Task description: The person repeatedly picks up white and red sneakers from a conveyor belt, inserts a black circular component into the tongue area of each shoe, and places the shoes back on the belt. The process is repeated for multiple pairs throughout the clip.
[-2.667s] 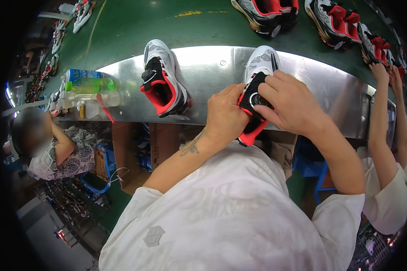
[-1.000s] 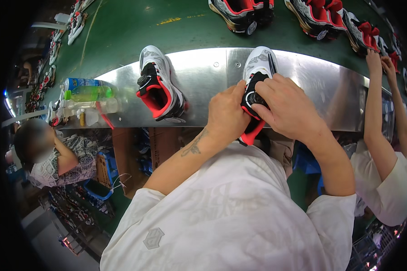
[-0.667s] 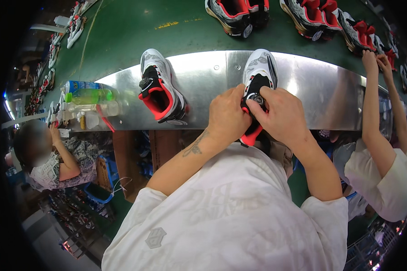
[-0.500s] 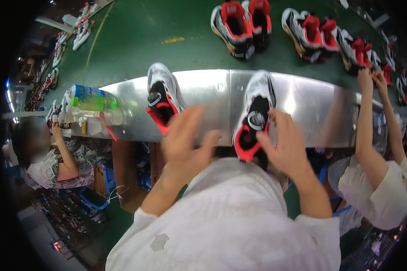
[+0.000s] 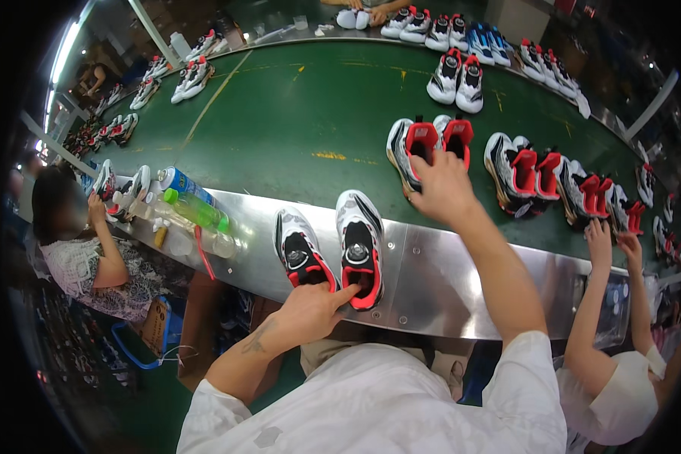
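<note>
Two white, black and red sneakers stand side by side on the metal ledge, toes pointing away: a left sneaker (image 5: 299, 246) and a right sneaker (image 5: 362, 242), each with a round dial on the tongue. My left hand (image 5: 310, 310) is closed at their heels, its fingers at the left collar and thumb at the right one. On the green surface beyond, my right hand (image 5: 446, 193) reaches into the red collars of another pair of sneakers (image 5: 401, 155) and grips them at the heels. Its fingertips are partly hidden inside the shoes.
More sneaker pairs stand on the green surface (image 5: 280, 113), including one pair (image 5: 456, 82) farther off and one (image 5: 514, 174) to the right. Bottles (image 5: 197, 210) and a can lie left on the ledge. Co-workers sit at both sides; a hand (image 5: 599, 244) touches sneakers at right.
The two sneakers on the ledge, previously apart, now stand close together with my left hand at their heels. My right hand has left the right sneaker and reached out to the pair beyond. The view has tilted up.
</note>
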`<action>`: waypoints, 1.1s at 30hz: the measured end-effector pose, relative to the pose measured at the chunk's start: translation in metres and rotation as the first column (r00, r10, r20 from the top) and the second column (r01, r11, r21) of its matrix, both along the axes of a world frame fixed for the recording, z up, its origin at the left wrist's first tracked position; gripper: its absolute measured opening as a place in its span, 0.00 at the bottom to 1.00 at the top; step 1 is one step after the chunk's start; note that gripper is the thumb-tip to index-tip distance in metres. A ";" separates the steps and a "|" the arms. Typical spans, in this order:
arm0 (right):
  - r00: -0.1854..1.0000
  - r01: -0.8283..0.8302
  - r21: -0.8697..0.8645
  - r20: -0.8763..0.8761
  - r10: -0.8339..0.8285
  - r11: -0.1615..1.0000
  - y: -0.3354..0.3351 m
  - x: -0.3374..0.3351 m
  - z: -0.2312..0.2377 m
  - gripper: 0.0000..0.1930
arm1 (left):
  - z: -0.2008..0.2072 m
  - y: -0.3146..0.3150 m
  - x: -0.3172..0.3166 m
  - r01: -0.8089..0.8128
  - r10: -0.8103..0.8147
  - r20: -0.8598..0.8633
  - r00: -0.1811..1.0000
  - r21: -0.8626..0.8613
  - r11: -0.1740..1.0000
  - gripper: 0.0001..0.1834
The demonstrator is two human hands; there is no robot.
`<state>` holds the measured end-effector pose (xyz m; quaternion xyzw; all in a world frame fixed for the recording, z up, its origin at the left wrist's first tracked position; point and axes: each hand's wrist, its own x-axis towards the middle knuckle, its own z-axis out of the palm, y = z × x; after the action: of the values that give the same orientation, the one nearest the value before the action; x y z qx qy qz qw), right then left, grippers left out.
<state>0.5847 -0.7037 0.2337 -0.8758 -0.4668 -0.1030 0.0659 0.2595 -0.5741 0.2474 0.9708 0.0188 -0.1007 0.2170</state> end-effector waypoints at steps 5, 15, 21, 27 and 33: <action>0.946 -0.113 -0.427 -0.321 -0.034 0.897 0.008 0.078 -0.018 0.33 | -0.016 0.015 0.036 -0.090 0.088 0.175 0.981 0.002 0.996 0.10; 0.958 -0.054 -0.228 -0.287 -0.015 0.972 -0.278 -0.130 0.053 0.24 | -0.015 0.191 0.185 -0.309 0.198 0.520 0.831 0.136 0.941 0.10; 0.890 0.320 -0.372 -0.197 -0.411 0.871 -0.379 -0.145 0.034 0.31 | -0.069 0.259 0.228 -0.289 0.176 0.292 0.940 0.406 0.867 0.19; 0.822 0.329 -0.554 -0.230 -0.520 0.765 -0.288 -0.066 0.133 0.31 | -0.050 0.237 0.172 -0.483 0.132 0.708 0.693 0.321 0.815 0.14; 0.966 0.122 -0.473 -0.147 -0.214 0.873 -0.242 0.150 0.038 0.48 | -0.042 0.084 0.115 -0.168 0.250 0.664 0.704 -0.187 0.968 0.11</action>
<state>0.7347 -0.9456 0.2712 -0.9096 -0.3910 0.0911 -0.1072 0.3743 -0.4901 0.2056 0.9172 0.0421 0.2873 0.2728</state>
